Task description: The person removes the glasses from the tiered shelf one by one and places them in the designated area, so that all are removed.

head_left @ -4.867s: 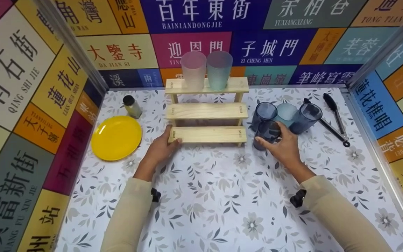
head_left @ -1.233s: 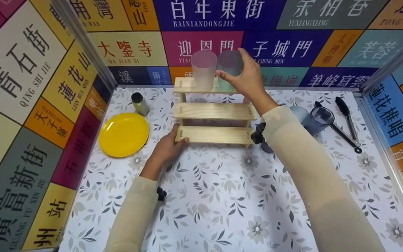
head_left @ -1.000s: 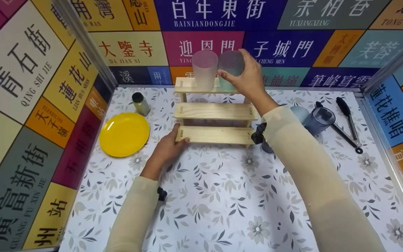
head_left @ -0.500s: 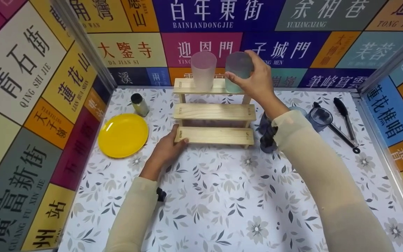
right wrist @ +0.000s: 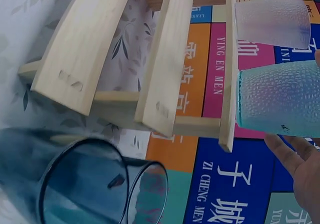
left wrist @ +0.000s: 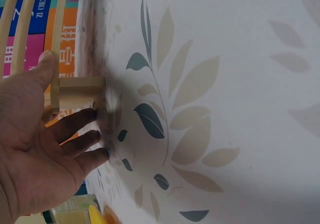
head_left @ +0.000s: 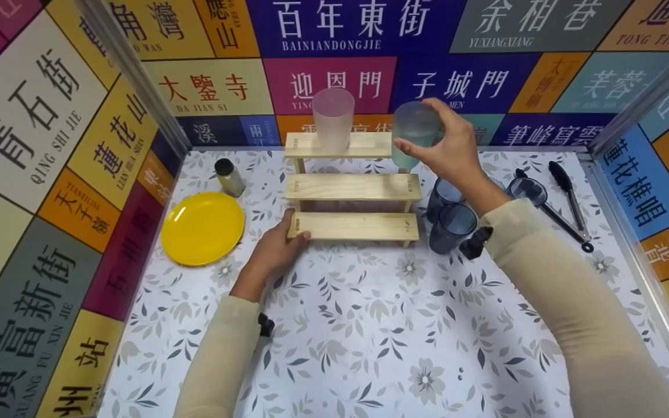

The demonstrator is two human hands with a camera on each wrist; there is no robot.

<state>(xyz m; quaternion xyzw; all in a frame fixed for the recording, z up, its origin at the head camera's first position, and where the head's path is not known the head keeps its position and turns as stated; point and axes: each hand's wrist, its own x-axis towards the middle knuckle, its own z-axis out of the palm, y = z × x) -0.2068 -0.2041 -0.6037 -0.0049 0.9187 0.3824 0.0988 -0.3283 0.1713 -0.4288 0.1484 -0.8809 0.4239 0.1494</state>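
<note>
My right hand (head_left: 456,142) grips a frosted teal cup (head_left: 407,152), thumb in front and fingers round the far side. The cup is held upright by the right end of the wooden three-step rack's top step; its base overlaps that end in the head view. In the right wrist view the textured teal cup (right wrist: 280,99) has fingers below it. My left hand (head_left: 276,247) holds the left end of the bottom step of the rack (head_left: 352,225), thumb on top. A frosted pinkish cup (head_left: 333,119) stands on the top step (head_left: 369,145).
Two dark blue cups (head_left: 453,227) stand right of the rack, under my right forearm. Another dark blue cup (head_left: 527,191) is beyond the wrist, beside black-tipped tongs (head_left: 569,212). On the left lie a yellow plate (head_left: 202,229) and a small black-capped bottle (head_left: 230,179).
Earlier my right hand was at a dark blue cup, later at the teal cup on the top step. Now it has carried the teal cup right and towards me. The left hand stays put.
</note>
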